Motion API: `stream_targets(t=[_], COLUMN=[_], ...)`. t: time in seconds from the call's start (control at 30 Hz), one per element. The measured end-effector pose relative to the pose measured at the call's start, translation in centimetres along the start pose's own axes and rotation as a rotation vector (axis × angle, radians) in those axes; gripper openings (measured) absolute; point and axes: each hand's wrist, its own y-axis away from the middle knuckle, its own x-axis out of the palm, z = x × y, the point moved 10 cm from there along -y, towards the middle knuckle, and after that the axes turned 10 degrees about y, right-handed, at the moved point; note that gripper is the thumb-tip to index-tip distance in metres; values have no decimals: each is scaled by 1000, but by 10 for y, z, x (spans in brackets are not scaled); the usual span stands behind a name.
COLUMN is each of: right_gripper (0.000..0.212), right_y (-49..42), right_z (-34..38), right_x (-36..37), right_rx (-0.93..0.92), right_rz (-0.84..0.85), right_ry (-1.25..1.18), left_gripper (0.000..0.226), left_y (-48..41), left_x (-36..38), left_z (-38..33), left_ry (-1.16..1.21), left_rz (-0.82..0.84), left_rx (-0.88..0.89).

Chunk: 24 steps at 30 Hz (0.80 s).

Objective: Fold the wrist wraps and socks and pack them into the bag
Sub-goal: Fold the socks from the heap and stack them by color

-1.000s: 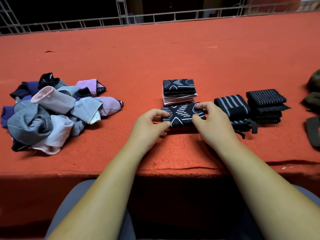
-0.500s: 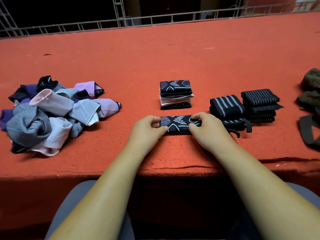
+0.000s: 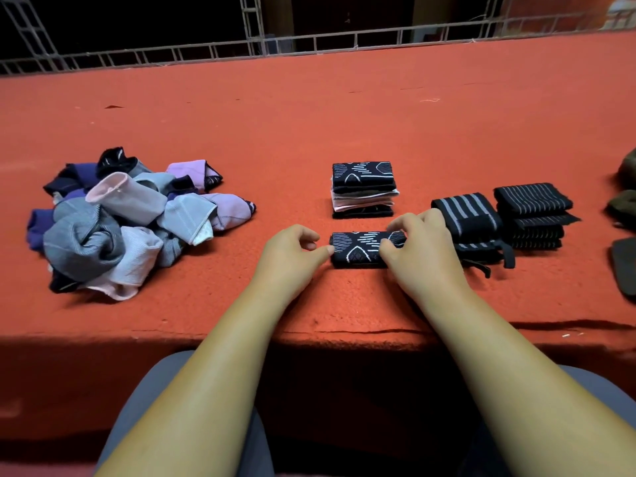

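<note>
A folded black sock with white patterns [image 3: 361, 249] lies on the red surface near its front edge. My right hand [image 3: 423, 249] grips the sock's right end, fingers over the top and thumb on the front. My left hand [image 3: 292, 259] sits at the left end with fingers loosely curled; only its thumb tip touches the sock. Just behind stands a stack of folded socks [image 3: 361, 191]. Two stacks of folded black striped wrist wraps [image 3: 464, 215] [image 3: 533, 211] sit to the right. A pile of loose socks [image 3: 130, 218] lies at the left.
A dark olive bag [image 3: 624, 204] and a flat black piece [image 3: 624, 266] are cut off by the right edge. The red surface [image 3: 344, 115] stretches far back to a metal railing [image 3: 309, 43]. My knees are below the front ledge.
The sock was folded down into a narrower band and stays in place. My left hand has let go of its end and drawn back slightly; my right hand still holds on.
</note>
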Motion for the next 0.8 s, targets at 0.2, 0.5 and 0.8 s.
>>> stream_targets(t=[0.2,0.5,0.8], right_gripper=[9,7,10], right_y=[7,25,37], right_z=[49,106,106], right_x=[6,45,49], right_rx=[-156,-364,-399], right_rz=[-1,48,68], right_ry=[-149,-248,-314], left_gripper=[33,55,51], left_y=[-3,10,21], left_x=[-73,-135,-157], left_z=[-3,51,-2], left_ry=[-343,-773,-353], left_rz=[-217,-259,-403], left_rx=[119,-122,361])
